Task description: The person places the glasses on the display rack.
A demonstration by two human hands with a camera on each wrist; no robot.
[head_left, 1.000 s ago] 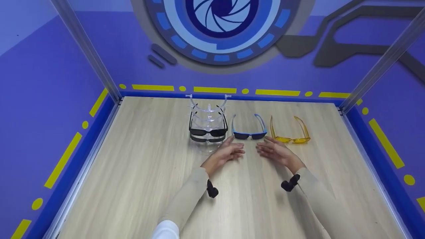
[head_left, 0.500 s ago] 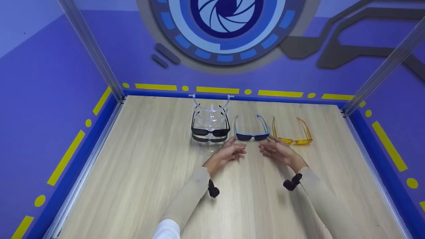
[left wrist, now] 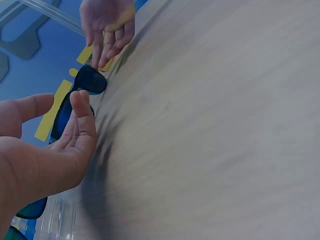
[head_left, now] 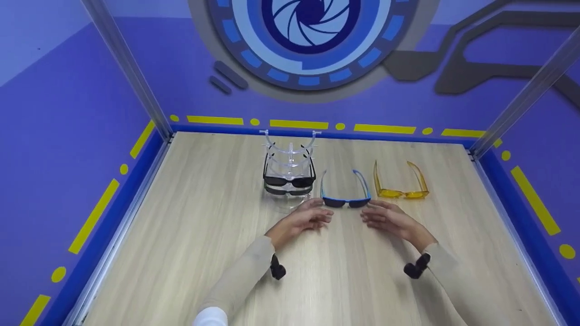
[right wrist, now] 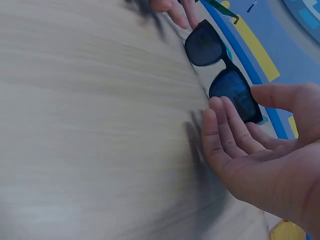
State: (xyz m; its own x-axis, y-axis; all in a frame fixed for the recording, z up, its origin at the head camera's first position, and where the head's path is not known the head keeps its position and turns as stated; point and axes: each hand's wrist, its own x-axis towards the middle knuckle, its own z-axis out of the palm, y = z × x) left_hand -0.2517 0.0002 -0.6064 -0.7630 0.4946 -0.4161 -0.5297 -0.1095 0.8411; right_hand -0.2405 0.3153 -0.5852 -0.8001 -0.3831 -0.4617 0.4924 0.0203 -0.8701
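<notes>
A pair of blue-framed sunglasses (head_left: pixel 335 203) with dark lenses stands between both hands in the head view, temples unfolded toward the back wall. My left hand (head_left: pixel 301 220) holds its left corner with thumb and fingers, the contact partly hidden in the left wrist view. At the opposite corner my right hand (head_left: pixel 394 222) pinches the frame, its thumb on the edge in the right wrist view. Just left is a clear plastic glasses stand (head_left: pixel 291 163). It bears black sunglasses (head_left: pixel 302 182), with another dark pair (head_left: pixel 276 192) directly below. Whether the blue sunglasses touch the table is unclear.
Yellow glasses (head_left: pixel 414 195) lie open on the wooden table (head_left: pixel 190 217), right of the blue pair. The stand's upper arms carry no glasses. Blue printed walls (head_left: pixel 217 102) enclose the table's back and sides.
Both hands have drawn the blue sunglasses toward the person, away from the back wall. The stand and the yellow glasses stay in place; the head view has shifted slightly.
</notes>
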